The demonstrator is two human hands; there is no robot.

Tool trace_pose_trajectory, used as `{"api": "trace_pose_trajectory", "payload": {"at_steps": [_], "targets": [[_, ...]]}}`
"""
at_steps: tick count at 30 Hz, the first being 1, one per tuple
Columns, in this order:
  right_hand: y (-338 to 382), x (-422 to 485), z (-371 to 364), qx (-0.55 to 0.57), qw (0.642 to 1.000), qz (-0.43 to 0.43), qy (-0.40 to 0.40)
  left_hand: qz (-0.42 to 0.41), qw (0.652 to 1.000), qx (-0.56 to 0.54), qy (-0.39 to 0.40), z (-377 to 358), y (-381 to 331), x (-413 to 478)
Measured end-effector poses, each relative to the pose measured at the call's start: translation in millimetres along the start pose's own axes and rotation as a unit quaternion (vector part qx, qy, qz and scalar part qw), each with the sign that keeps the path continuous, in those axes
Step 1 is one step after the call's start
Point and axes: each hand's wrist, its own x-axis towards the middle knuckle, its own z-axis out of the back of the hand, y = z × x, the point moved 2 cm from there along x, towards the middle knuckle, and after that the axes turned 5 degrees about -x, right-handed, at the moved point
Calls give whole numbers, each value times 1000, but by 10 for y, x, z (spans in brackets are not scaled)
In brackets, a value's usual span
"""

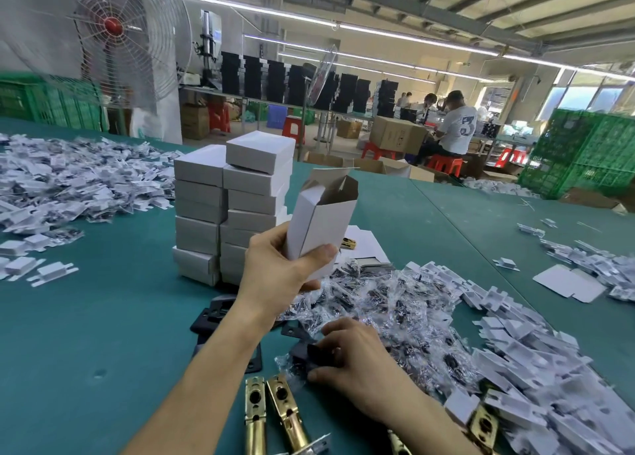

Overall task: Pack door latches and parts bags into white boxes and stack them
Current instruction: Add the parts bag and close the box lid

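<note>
Left grip (285,265) is wrapped round the lower half of a white box (323,221), thumb across the near face and fingers behind it, holding it in the air above the counter (103,317). The box stands nearly upright on its long axis, tipped a little to the right. Its top flaps are open, and the mouth faces up and away from the person.

Right grip (347,355) is low on the counter, below the box and nearer the person. Its fingertips pinch a clear parts bag (295,362) with a dark piece in it, at the near edge of the heap of bags (395,310).

To load the box, as I judge it, the bag has to go up and forward to the open mouth, or the box has to tip down toward it. The right hand is the free one for that.

Two brass latches (285,417) lie just beside the right hand, between the forearms, with their long axes running toward the person. Packed boxes stand in a stack (233,207) behind the held box.

The boxes and bags carry no print that I can see. The only readable mark is a large "3" on the back of a seated worker's shirt (467,124). The marks on a brown carton (395,135) are too small to read.
</note>
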Motion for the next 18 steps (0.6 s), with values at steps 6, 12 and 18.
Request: {"api": "trace_pose_trajectory", "payload": {"at_steps": [6, 12, 18], "targets": [[-37, -18, 117, 5, 998, 8, -60, 1, 1000, 2, 3, 26, 28, 25], [36, -268, 803, 129, 960, 98, -228, 8, 1000, -12, -3, 67, 78, 64], [359, -415, 1455, 17, 886, 230, -403, 17, 1000, -12, 15, 52, 79, 57]]}}
